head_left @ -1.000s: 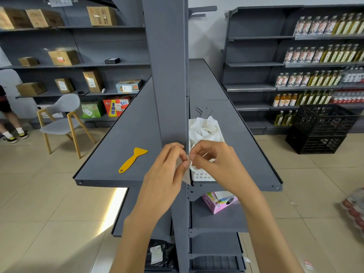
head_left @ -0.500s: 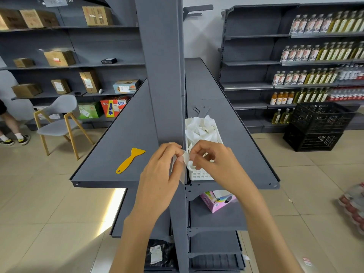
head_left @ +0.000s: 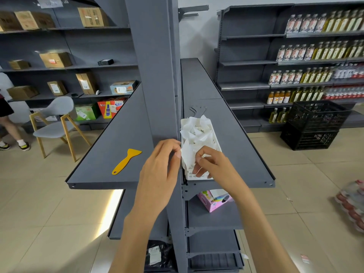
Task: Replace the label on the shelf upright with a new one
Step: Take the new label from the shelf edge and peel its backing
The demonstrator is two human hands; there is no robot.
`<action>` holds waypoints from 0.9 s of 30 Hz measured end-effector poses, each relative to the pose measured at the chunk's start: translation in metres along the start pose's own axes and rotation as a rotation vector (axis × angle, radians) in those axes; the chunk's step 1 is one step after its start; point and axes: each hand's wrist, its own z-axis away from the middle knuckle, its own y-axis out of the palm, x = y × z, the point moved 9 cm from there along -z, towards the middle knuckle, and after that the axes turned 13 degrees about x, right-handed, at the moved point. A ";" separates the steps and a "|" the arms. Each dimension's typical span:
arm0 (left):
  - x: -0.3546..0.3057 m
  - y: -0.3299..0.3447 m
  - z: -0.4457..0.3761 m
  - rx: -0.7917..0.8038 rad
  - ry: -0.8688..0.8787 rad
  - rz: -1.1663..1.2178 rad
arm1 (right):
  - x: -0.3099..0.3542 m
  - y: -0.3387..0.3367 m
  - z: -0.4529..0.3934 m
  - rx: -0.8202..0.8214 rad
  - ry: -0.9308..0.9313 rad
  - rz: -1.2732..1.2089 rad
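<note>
scraper (head_left: 126, 162) on shelf L of upright (head_left: 155, 75) | basket (head_left: 199, 146) R — box (head_left: 213, 200) below

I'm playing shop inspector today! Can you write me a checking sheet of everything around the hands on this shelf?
Surface: grey metal shelf, mostly bare, split down the middle by the shelf upright.
Job's things: white paper label pinched between both hands beside the upright; yellow scraper lying flat on the left half of the shelf.
Clutter: white basket stuffed with crumpled white paper; pink box on the shelf below.
Grips: left hand and right hand both hold the label by the fingertips.
Cables: nothing seen.
Surroundings: grey chair, cardboard boxes, bottles on the far shelves, black crates, a person's legs at far left.
</note>
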 end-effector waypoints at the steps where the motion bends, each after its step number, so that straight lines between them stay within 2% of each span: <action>1: -0.001 -0.001 0.000 -0.007 -0.003 0.004 | -0.002 -0.001 0.000 -0.001 0.004 -0.007; 13: -0.013 -0.015 0.003 -0.118 -0.003 0.086 | -0.021 -0.013 -0.001 -0.062 0.054 0.033; 23: -0.018 -0.030 0.009 -0.263 -0.009 0.147 | -0.025 -0.045 -0.001 -0.353 -0.001 0.002; 27: -0.017 -0.031 0.011 -0.276 -0.014 0.146 | -0.024 -0.057 -0.018 -0.384 0.007 0.099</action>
